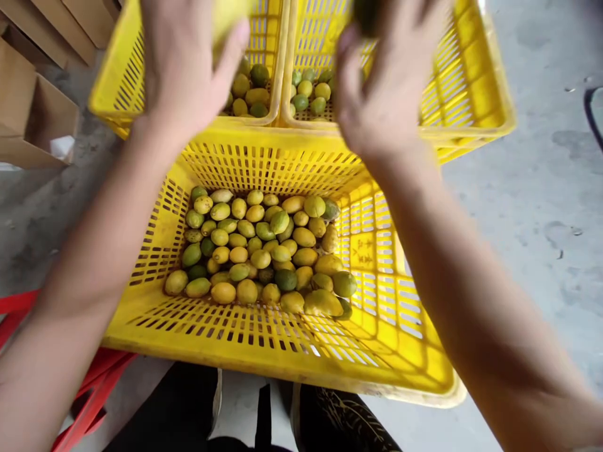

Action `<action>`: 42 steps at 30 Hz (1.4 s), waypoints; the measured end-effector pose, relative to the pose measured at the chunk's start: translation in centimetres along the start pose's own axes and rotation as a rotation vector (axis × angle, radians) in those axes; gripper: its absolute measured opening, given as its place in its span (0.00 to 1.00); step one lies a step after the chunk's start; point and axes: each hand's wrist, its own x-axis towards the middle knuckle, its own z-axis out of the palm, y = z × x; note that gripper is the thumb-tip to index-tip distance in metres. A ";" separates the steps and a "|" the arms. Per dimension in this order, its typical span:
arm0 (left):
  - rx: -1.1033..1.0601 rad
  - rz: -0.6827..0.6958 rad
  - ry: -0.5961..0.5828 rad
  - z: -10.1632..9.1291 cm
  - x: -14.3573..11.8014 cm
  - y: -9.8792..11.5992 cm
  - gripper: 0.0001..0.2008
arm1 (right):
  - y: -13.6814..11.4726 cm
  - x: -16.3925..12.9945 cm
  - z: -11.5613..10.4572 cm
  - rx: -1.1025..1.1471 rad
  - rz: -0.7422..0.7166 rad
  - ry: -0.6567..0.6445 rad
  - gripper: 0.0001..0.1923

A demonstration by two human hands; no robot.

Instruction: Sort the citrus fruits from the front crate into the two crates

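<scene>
- Left hand (186,69): curled around a yellow fruit (230,17), smooth and blurred, over the left rear basket (125,85); fingertips partly cropped by the upper edge.
- Right hand (386,78): closed on a dark green fruit (366,16), rounded, over the right rear basket (471,72); likewise cropped and blurred.
- Front basket (264,370): yellow plastic, rectangular, flaring toward the rim; walls pierced with narrow slots, rim scuffed; dark written characters on the right wall.
- Loose fruit (260,258) on front basket's floor: oval, many with pointed ends, yellow through green, some brown-blotched; mostly one layer, closely packed.
- Rear baskets: same slotted yellow plastic, side by side, just beyond the front basket; smaller green and yellow lots (258,96) inside each, partly hidden behind the hands.
- Forearms: bare, slanting across both sides of the front basket, covering parts of its walls.
- At left: cardboard boxes (16,113), brown, flat-sided; red frame (94,395), smooth, beside the front basket.
- Below: black trousers (174,402), pale pattern on one leg.
- Floor (532,207): grey, stained; black cord (593,116) at far right.
</scene>
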 end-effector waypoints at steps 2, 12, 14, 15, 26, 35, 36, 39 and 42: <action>0.246 0.259 -0.057 2.0 0.2 -2.4 0.33 | 1.6 -0.7 1.9 -0.055 0.131 -0.050 0.16; 0.441 0.324 0.173 5.8 1.9 -8.8 0.17 | 4.1 -2.0 3.9 -0.323 0.134 -0.081 0.18; 0.568 0.377 0.294 6.5 2.1 -9.9 0.14 | 3.8 -1.9 3.7 -0.595 0.088 -0.095 0.25; 0.621 0.430 0.330 6.8 2.1 -10.4 0.18 | 3.7 -2.0 3.6 -0.696 0.066 -0.111 0.28; 0.802 0.309 0.099 6.2 -1.6 -10.5 0.44 | 3.4 -3.6 3.3 -0.783 0.023 -0.293 0.44; 0.898 0.214 0.013 6.2 -2.9 -8.8 0.47 | 1.7 -4.0 3.3 -0.823 0.091 -0.431 0.62; 0.892 0.217 0.008 6.3 -3.0 -8.6 0.47 | 1.8 -4.0 3.4 -0.818 0.076 -0.396 0.61; 0.902 0.220 -0.042 6.9 -3.2 -7.8 0.47 | 2.1 -4.2 3.9 -0.787 0.073 -0.338 0.63; 0.887 0.201 -0.116 8.0 -3.3 -6.8 0.55 | 2.0 -4.4 4.4 -0.762 0.089 -0.331 0.66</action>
